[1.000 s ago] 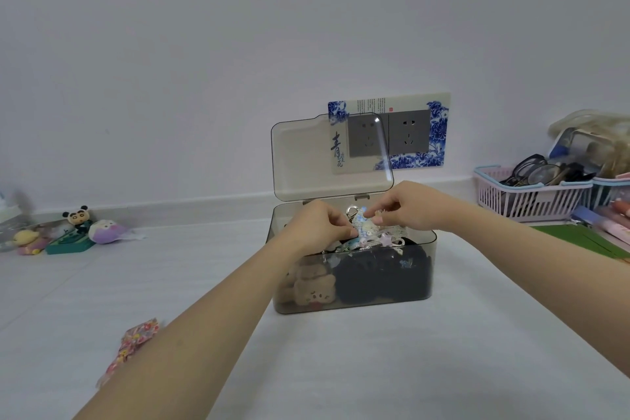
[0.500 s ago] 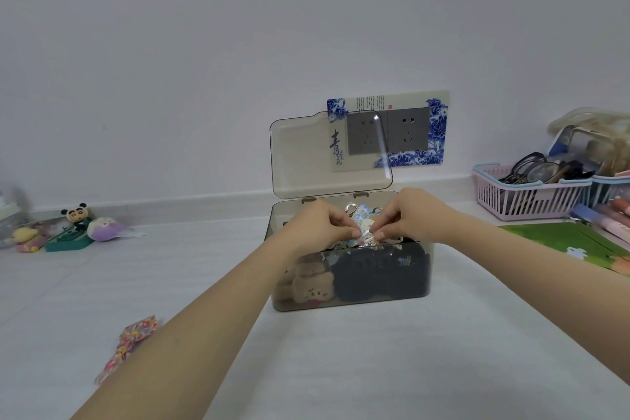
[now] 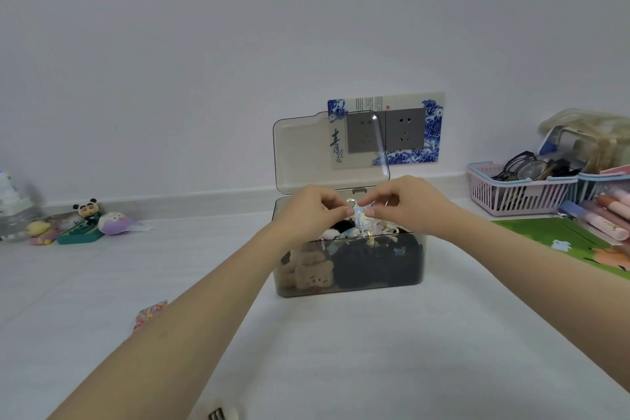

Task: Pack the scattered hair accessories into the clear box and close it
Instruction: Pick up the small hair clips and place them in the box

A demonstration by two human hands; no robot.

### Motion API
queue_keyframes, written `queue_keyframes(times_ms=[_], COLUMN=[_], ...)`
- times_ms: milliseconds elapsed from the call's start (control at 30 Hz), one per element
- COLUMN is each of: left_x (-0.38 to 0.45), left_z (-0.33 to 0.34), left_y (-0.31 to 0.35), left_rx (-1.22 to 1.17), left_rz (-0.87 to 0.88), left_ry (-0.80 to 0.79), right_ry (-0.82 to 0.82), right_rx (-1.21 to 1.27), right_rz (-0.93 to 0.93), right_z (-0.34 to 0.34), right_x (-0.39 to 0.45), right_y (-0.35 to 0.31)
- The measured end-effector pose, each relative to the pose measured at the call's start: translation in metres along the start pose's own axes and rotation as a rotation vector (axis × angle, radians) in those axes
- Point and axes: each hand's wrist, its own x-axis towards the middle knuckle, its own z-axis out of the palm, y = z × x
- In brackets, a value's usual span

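A shiny hair accessory (image 3: pixel 358 219) is pinched between left hand (image 3: pixel 312 211) and right hand (image 3: pixel 410 206) above the nearly full clear box (image 3: pixel 347 266); its lid (image 3: pixel 303 153) is left open; a colourful piece (image 3: pixel 150 315), possibly another accessory, is left near the left forearm.

— Position of box (image 3: pixel 347 283)? 
— At table (image 3: pixel 341 368) centre, before wall socket (image 3: pixel 404 129); lid (image 3: pixel 306 153) upright behind.
— Hands? 
— Left hand (image 3: pixel 312 211) and right hand (image 3: pixel 409 206) over opening, pinching accessory (image 3: pixel 358 216) between them.
— Surroundings? 
— Toys (image 3: pixel 85 222) far left; basket (image 3: pixel 514 189) far right.
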Motion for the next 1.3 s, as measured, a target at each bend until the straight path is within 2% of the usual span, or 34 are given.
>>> queue_keyframes(times_ms=[167, 300, 400, 567, 767, 900, 1300], left_x=[-0.047, -0.097, -0.134, -0.190, -0.229, -0.248, -0.259], left_z=[-0.019, -0.029, -0.031, -0.022, -0.022, -0.021, -0.018], left_y=[0.014, 0.012, 0.005, -0.010, -0.032, -0.039, -0.033], left_rx=[-0.012, 0.022, 0.060, 0.155, 0.262, 0.253, 0.102], left_rz=[0.072, 0.037, 0.000, -0.075, -0.136, -0.166, -0.183], left_ry=[0.017, -0.032, -0.088, -0.111, -0.109, -0.127, -0.087], right_ry=[-0.018, -0.075, -0.187, -0.386, -0.528, -0.636, -0.535], right_rx=[0.081, 0.163, 0.264, 0.189, 0.164, 0.156, 0.116], right_rz=[-0.056, -0.058, -0.053, -0.076, -0.063, -0.059, -0.013], right_z=[0.001, 0.008, 0.017, 0.038, 0.039, 0.037, 0.046], right_x=[-0.032, -0.065, -0.092, -0.136, -0.163, -0.176, -0.185], right_y=[-0.026, -0.047, -0.058, -0.066, -0.069, -0.071, -0.077])
